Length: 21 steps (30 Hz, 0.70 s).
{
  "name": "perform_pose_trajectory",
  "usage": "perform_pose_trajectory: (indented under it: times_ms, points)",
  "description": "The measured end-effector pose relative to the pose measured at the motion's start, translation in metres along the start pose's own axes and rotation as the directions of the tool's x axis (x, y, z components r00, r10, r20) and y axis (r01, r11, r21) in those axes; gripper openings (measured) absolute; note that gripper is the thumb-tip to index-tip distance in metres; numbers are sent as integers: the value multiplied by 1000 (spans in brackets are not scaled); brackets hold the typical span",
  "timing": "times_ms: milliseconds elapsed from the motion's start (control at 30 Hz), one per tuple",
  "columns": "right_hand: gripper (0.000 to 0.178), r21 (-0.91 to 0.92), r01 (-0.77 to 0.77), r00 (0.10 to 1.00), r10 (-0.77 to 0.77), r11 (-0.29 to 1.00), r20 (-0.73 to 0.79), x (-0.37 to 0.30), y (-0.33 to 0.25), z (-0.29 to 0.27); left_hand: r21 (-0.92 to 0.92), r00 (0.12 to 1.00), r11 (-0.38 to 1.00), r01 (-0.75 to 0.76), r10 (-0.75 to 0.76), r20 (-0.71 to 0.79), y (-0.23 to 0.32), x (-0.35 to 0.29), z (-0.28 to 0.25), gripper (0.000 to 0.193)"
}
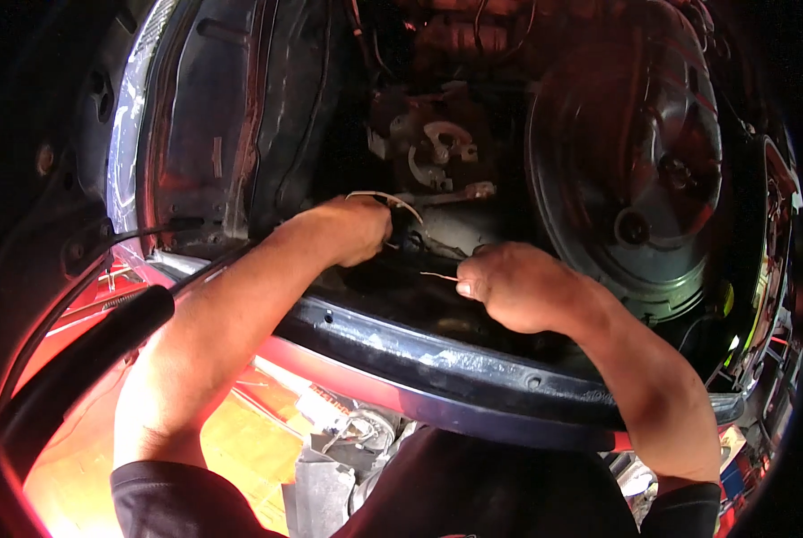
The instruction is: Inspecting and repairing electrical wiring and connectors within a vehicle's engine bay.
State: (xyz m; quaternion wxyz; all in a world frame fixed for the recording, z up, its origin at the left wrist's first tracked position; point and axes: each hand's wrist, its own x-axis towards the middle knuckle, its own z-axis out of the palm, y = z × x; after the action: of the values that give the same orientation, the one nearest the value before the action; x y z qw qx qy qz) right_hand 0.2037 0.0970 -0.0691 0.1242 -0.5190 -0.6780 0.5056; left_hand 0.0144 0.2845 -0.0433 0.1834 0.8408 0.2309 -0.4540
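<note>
Dark shirt [500, 489] seen nearest, across the lower edge; both bare forearms are stretched from its short sleeves over the dark metal lip [419, 355] of a vehicle compartment.

Right hand [518, 287]: fingers closed, a thin copper-coloured wire [438, 275] pinched between thumb and forefinger. Its free end is pointed leftward, into the gap between the hands, above the dark space just behind the lip.

Left hand [358, 231]: held farther in, fingers curled downward. Whether anything is gripped cannot be told, the fingertips being hidden. A pale cord [389, 196] is seen arched from the top of this hand toward the right; whether it is joined to the copper-coloured wire cannot be made out.

Beyond the hands, pale curved metal pieces [446, 143] are seen in shadow. To the right, a large round metal well [630, 152] is set into the compartment, its surface partly lit.

At lower left, a thick black tube [87, 381] is slanted beside the left forearm. Below the lip, grey crumpled material [322, 489] is seen on a brightly lit orange surface [240, 457].
</note>
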Motion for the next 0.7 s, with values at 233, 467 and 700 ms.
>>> perform_pose_trajectory:
  times_ms: [233,467,700]
  points:
    - [24,115,-132,991,135,984,-12,1,-5,-5,-201,992,977,-69,46,-114,6,-35,-4,23]
    - [28,187,-137,988,148,973,-47,3,-5,-2,124,708,934,-334,336,-621,6,-56,6,16]
    - [30,192,-174,984,178,966,-2,1,-8,-8,254,671,960,-115,264,-693,20,-75,-1,10]
